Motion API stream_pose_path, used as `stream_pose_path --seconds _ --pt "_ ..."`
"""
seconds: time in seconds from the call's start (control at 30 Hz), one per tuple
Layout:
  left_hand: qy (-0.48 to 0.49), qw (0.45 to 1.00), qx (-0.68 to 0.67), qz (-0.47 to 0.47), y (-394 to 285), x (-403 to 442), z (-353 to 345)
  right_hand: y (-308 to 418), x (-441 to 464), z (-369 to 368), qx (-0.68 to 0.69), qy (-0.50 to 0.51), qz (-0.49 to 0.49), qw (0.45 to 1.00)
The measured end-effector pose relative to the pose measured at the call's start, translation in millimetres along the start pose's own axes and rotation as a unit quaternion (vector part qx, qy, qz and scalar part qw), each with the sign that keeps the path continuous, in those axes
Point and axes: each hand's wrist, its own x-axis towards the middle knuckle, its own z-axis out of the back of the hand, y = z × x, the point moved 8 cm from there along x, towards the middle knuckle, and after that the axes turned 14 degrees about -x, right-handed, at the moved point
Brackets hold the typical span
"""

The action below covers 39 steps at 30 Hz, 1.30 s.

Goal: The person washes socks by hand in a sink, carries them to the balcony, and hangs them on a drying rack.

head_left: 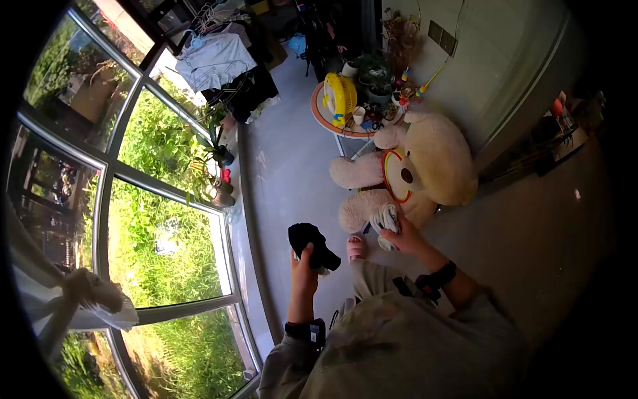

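Left hand [303, 269]: closed around a black cloth [308, 238], left of the pink slipper [356, 249]; a slackened grip could drop it.
Pale cloth bundle [385, 217]: gripped in the right hand [407, 239] — loose folds could unroll.
Plush bear [435, 159]: beyond the bundle; a careless sweep could brush it.

Daylight reaches you through the windows [166, 246], with the foliage [156, 139] beyond washed out in patches. Your floor [282, 153] is pale near its window edge, shadowy toward its right edge, where a small glint [577, 194] shows. The black cloth [311, 241] loses detail. Wide-angle distortion curves your window frames [166, 189]; black fills the corners.
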Motion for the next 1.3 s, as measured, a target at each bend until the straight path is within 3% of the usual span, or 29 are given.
stream_pose_path --seconds 0.17,0.27,0.37,0.47,0.53,0.63,0.77,0.83,0.9,0.97,1.0,1.03,1.07,1.1,1.17,1.23,1.3 --pt "0.024 0.999 0.03 0.038 -16.2 88.9 -46.3 -19.5 73.9 23.4 0.011 -0.118 0.029 0.993" --pt "0.045 0.996 0.051 0.064 -18.4 131.9 -76.7 -39.4 105.6 32.8 -0.03 -0.097 -0.094 0.99" --pt "0.078 0.989 0.07 0.104 -11.0 170.9 -106.4 -45.8 126.2 45.5 -0.05 -0.17 -0.041 0.983" --pt "0.108 0.974 0.105 0.172 17.4 207.0 -132.7 -33.5 120.1 74.7 -0.017 -0.258 -0.057 0.964" --pt "0.147 0.951 0.158 0.223 33.6 213.4 -171.4 -51.0 101.2 85.6 0.043 -0.259 -0.203 0.943" --pt "0.198 0.916 0.224 0.268 68.1 230.8 -205.7 -42.1 71.1 109.0 0.116 -0.356 -0.232 0.898" --pt "0.335 0.825 0.293 0.348 130.9 237.6 -276.8 -27.9 23.1 142.8 0.071 -0.455 -0.315 0.83" --pt "0.423 0.787 0.318 0.318 157.7 243.2 -310.2 -27.8 17.9 150.7 0.086 -0.484 -0.319 0.81" --pt "0.444 0.766 0.396 0.243 182.7 252.6 -340.3 -31.3 16.2 171.0 0.094 -0.524 -0.308 0.789" --pt "0.488 0.748 0.398 0.209 195.0 249.0 -380.6 -32.6 18.5 195.1 -0.05 -0.573 -0.263 0.775" --pt "0.518 0.736 0.4 0.173 199.9 247.0 -399.0 -43.5 22.5 204.1 -0.052 -0.578 -0.262 0.771" --pt "0.523 0.734 0.397 0.171 218.6 253.3 -406.3 -41.3 25.7 221.4 -0.172 -0.596 -0.26 0.74" --pt "0.532 0.739 0.399 0.108 235.6 265.0 -417.5 -36.8 30.6 237.8 -0.291 -0.602 -0.253 0.699" --pt "0.537 0.741 0.4 0.044 246.2 271.9 -429.3 -42.3 36.3 250.5 -0.293 -0.604 -0.25 0.698" --pt "0.531 0.715 0.449 0.069 275.9 277.5 -435.4 -72.4 57.2 266.5 -0.259 -0.537 -0.324 0.735" --pt "0.474 0.63 0.615 -0.015 327.0 306.5 -404.5 -132.5 79.0 258.8 -0.289 -0.495 -0.325 0.752" --pt "0.464 0.648 0.602 0.034 342.7 311.8 -386.9 -155.4 93.6 248.4 -0.317 -0.45 -0.325 0.769"
